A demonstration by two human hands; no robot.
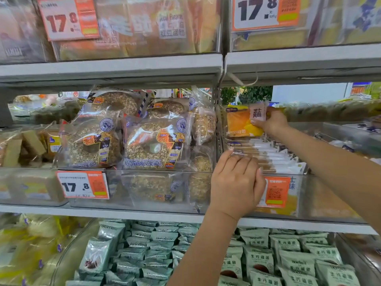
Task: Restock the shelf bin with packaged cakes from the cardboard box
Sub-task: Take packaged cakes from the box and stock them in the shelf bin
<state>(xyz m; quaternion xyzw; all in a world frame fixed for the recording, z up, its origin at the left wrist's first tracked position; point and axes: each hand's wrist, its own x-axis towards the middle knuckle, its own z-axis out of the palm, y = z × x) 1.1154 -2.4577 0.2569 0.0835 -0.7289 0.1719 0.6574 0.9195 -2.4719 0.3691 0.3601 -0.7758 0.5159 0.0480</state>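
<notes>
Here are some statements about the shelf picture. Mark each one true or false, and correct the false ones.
1. The right hand grips an orange packaged cake. True.
2. The left hand holds a green packet. False: it rests on the row of packaged cakes in the clear shelf bin.
3. The ring-shaped breads lie left of that bin. True.
4. The green packets are on the top shelf. False: they are on the shelf below.
</notes>
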